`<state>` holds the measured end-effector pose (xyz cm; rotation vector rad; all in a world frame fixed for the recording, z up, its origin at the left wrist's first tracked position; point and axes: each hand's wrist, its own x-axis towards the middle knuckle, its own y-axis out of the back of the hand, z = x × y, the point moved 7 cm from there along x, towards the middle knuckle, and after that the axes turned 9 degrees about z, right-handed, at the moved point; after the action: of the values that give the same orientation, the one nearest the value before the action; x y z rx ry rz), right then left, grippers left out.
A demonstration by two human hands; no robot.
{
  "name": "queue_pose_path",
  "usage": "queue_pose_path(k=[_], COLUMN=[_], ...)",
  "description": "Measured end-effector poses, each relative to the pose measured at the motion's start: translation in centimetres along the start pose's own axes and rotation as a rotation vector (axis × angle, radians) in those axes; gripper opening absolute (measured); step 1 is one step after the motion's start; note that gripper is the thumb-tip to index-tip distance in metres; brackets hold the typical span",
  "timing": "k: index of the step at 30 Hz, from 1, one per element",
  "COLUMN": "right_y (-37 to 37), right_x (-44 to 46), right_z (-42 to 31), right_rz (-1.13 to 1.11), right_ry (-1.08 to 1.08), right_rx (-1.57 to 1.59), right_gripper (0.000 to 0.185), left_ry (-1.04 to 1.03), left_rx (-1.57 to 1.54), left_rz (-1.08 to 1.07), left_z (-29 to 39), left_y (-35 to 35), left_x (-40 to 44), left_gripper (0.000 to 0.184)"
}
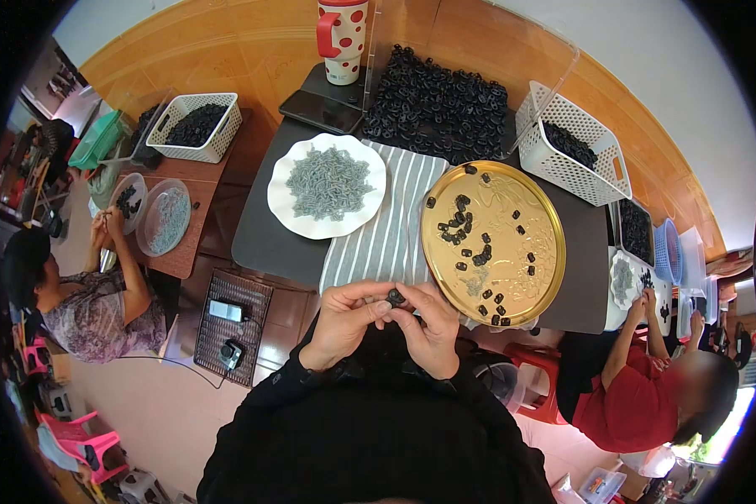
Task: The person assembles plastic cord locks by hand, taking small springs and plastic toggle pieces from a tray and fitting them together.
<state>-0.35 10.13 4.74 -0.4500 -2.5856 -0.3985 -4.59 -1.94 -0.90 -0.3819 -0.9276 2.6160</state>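
Fingers (357, 291) of both hands, bare, bent inward and brought nearly tip to tip, no more than a part's width being left between thumb and forefinger on either side. Left hand (340, 323): thumb and forefinger closed on one small black part (395, 296), the wrist set toward 7 o'clock. Right hand (433, 336): thumb and forefinger pressed to the same part from the other side, the wrist set toward 5 o'clock. Black part: held up in front of the dark-clothed torso, just beyond the near edge of the striped cloth (361, 252); partly covered by the fingertips, so that its long axis and the way it points cannot be made out. From the hands, at 11 o'clock: one white scalloped plate (280, 206), heaped with grey pieces (332, 185). At 2 o'clock: one round gold tray (508, 267), on which black pieces (462, 202) are scattered, several lying close together toward its left side. Between 12 and 1 o'clock, farther off: one broad heap of black rings (437, 109). Between 1 and 2 o'clock, beyond the tray: one white perforated basket (580, 181), part-filled with black items.
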Motion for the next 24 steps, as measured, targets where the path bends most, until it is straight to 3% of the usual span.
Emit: queue_pose_path(k=[15,18,21,23,24], right_y=[0.1,0.3,0.7,0.6,0.5], right_x=[-0.5,-0.4,-0.1,-0.5,-0.5], right_z=[-0.5,-0.3,0.8,2.4,2.3], right_rz=[0.085,0.081,0.054,0.047,0.048], right_ry=[0.097,0.049,-0.113,-0.345,-0.345], right_rx=[-0.134,-0.097,0.079,0.219,0.218], right_gripper=[0.039,0.033,0.024,0.019,0.019], left_ry=[-0.071,-0.064,-0.066,-0.097,-0.097], left_rx=[0.056,0.05,0.07,0.127,0.127], left_rz=[0.068,0.07,0.109,0.109,0.108], left_z=[0.7,0.6,0.5,0.6,0.5], left_y=[-0.5,-0.4,-0.4,-0.4,-0.4], left_x=[-0.3,-0.4,-0.3,-0.4,-0.3], left_gripper=[0.026,0.025,0.024,0.025,0.025])
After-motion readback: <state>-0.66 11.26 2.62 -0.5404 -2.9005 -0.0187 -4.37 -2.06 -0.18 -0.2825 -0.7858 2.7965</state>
